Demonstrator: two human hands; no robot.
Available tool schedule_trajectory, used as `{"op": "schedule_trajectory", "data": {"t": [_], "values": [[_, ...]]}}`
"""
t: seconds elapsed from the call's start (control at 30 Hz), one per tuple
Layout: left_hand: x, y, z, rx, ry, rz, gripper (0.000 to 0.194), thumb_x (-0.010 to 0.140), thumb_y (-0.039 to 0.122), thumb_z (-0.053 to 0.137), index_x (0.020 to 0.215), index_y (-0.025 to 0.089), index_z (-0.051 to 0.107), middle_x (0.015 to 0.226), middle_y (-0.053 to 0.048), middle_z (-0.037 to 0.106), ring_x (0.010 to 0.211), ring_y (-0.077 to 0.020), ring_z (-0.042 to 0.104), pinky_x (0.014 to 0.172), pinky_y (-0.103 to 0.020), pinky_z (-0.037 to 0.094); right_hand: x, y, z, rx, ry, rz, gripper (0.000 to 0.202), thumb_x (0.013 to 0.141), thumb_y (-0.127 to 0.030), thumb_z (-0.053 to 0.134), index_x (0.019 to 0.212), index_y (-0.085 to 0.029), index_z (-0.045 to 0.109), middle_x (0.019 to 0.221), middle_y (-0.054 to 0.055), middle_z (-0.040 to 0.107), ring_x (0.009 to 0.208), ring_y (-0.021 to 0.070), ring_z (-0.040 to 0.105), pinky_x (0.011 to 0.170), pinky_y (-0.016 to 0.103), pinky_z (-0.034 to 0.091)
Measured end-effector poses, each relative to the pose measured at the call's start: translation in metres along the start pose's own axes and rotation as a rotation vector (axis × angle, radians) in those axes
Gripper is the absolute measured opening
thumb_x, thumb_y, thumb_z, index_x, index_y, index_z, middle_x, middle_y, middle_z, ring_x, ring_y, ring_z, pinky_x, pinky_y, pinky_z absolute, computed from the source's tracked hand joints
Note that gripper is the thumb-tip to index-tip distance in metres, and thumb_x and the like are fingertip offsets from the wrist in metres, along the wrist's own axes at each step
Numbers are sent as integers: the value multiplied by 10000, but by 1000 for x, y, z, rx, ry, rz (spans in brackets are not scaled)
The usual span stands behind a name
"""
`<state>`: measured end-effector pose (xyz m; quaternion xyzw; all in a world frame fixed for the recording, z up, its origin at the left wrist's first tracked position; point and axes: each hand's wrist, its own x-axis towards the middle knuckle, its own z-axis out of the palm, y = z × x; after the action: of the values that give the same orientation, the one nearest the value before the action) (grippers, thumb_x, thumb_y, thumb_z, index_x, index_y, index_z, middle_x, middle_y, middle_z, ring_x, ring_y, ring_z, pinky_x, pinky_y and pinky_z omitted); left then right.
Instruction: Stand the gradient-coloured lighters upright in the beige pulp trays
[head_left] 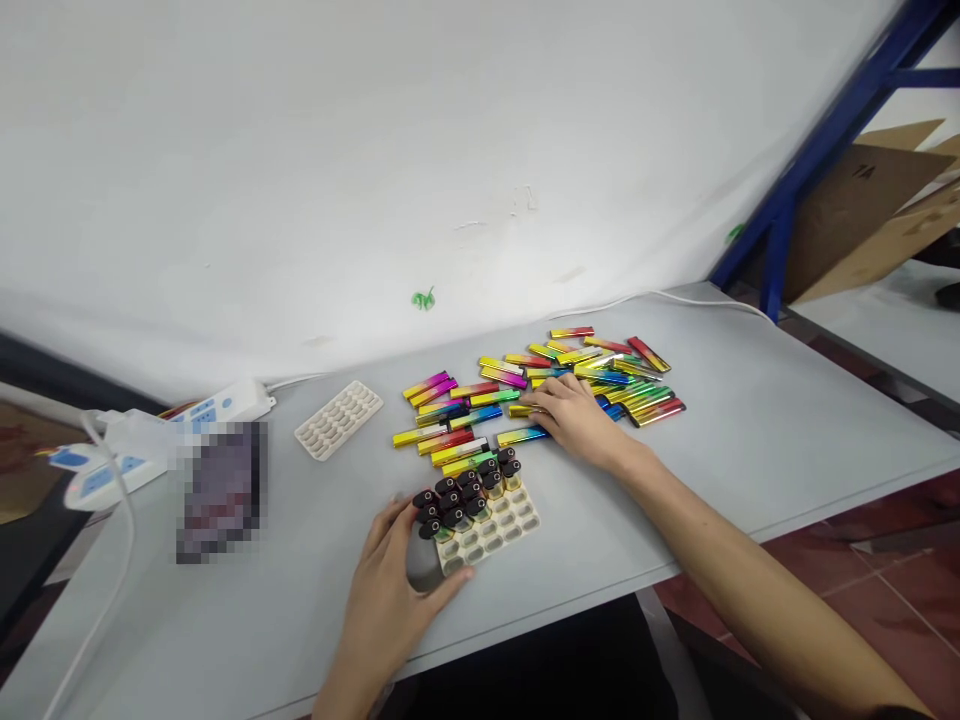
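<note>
My left hand [394,580] is curved around the left end of a pale slotted tray [499,530], thumb along its near edge and fingers by its far left corner. Several lighters [450,498], by their look, stand upright in the tray's far and left slots, black tops up; its near-right slots hold none. My right hand [574,415] reaches over the loose lighters beyond the tray, fingers bent down onto a yellow lighter [519,410] that pokes out at the left of the fingertips. The other loose lighters [472,390] lie flat, shiny and multicoloured.
A second pale tray [339,420] lies left of the loose lighters, its slots bare. Farther left are a white power strip [225,405], a cable [124,560] and a pixelated dark item [221,495]. A white wall backs the grey table; cardboard boxes [862,200] stand beyond a blue frame [810,150].
</note>
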<state>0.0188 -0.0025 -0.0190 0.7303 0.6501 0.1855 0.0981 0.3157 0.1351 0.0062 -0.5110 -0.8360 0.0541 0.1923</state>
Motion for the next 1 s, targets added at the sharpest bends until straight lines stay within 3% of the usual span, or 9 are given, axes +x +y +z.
{"op": "schedule_trajectory", "data": {"t": [0.17, 0.3, 0.5, 0.6, 0.73, 0.9, 1.0], "values": [[-1, -2, 3, 22, 11, 20, 777, 762, 626, 646, 1352, 153, 469, 1358, -167, 537, 1305, -373, 506, 1034, -568, 496, 1, -3, 5, 252, 121, -18, 311, 978, -231, 472, 1252, -201, 615, 1098, 111, 521, 950, 222, 544, 843, 369, 473], [-2, -3, 3, 31, 15, 34, 774, 771, 629, 637, 1359, 160, 452, 1348, -166, 537, 1298, -365, 511, 1023, -559, 508, 1, -8, 0, 515, 205, 95, 334, 975, -288, 465, 1268, -241, 617, 1027, 79, 501, 946, 208, 549, 832, 353, 493], [-1, -2, 1, 17, 15, 38, 781, 764, 625, 647, 1364, 164, 453, 1354, -163, 534, 1301, -361, 509, 1031, -556, 501, 1, -13, -9, 925, 45, 219, 403, 866, -344, 625, 1255, -241, 605, 975, 32, 593, 839, 170, 562, 766, 326, 473], [0, -1, 0, 3, 7, 29, 786, 764, 621, 648, 1367, 154, 459, 1364, -164, 531, 1309, -362, 504, 1043, -550, 493, 2, -14, -8, 1154, 26, 283, 342, 821, -410, 689, 1081, -195, 632, 866, 7, 605, 774, 152, 568, 756, 312, 466], [0, -1, 1, -13, 4, 8, 790, 753, 622, 654, 1364, 154, 477, 1375, -161, 533, 1312, -367, 503, 1038, -544, 497, 1, -18, -7, 1151, 47, 314, 321, 888, -506, 589, 830, -190, 571, 718, -31, 526, 653, 120, 499, 655, 277, 431], [-1, -1, 2, -12, 0, 4, 786, 755, 615, 657, 1369, 159, 477, 1377, -153, 548, 1331, -369, 480, 1046, -554, 486, -2, -33, -10, 1197, -14, 331, 313, 960, -538, 446, 885, -234, 428, 610, -66, 521, 535, 122, 511, 554, 265, 422], [-1, 0, 1, -10, 0, 15, 791, 761, 612, 655, 1385, 169, 458, 1381, -144, 549, 1344, -362, 467, 1055, -551, 479, -3, -39, -11, 1219, 20, 324, 310, 948, -543, 477, 895, -244, 419, 559, -100, 394, 420, 94, 388, 441, 236, 327]]}}
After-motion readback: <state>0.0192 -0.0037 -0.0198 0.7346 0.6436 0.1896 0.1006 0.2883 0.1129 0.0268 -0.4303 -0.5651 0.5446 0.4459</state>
